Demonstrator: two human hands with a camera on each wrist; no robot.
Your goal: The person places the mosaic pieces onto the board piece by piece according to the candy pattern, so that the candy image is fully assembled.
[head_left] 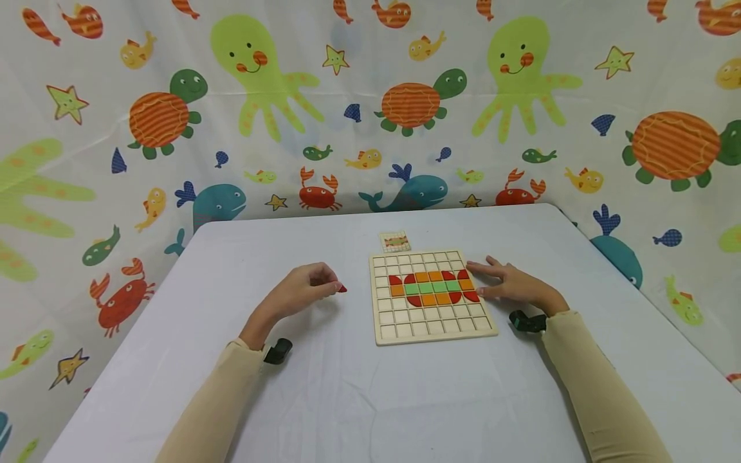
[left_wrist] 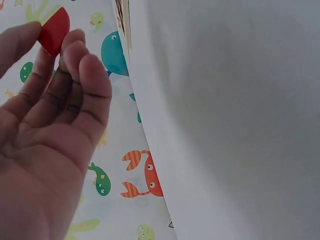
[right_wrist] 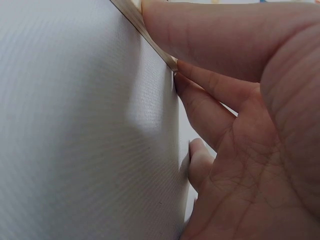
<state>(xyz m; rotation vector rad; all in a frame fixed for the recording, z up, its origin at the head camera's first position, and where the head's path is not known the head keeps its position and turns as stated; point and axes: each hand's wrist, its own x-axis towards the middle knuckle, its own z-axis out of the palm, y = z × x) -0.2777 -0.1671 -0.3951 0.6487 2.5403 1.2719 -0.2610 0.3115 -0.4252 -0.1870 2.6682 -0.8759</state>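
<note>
My left hand (head_left: 301,289) is raised left of the wooden grid board (head_left: 399,332). Between thumb and fingers it pinches a red tile with one curved edge (left_wrist: 56,32). Red, orange and green tiles fill a band across the middle of the board: green squares (head_left: 431,288) in the centre row, orange squares (head_left: 428,299) above and below, rounded red pieces (head_left: 413,300) around them. At the board's right edge rests my right hand (head_left: 515,287), its fingers extended. In the right wrist view the thumb (right_wrist: 210,35) and fingertips touch the board's edge.
A small pattern card (head_left: 395,242) lies just behind the board, printed with a similar coloured design. Everything lies on a white-covered table (head_left: 370,399). Behind it hangs a curtain (head_left: 347,64) with sea animals. Each wrist wears a dark band-mounted camera (head_left: 279,351).
</note>
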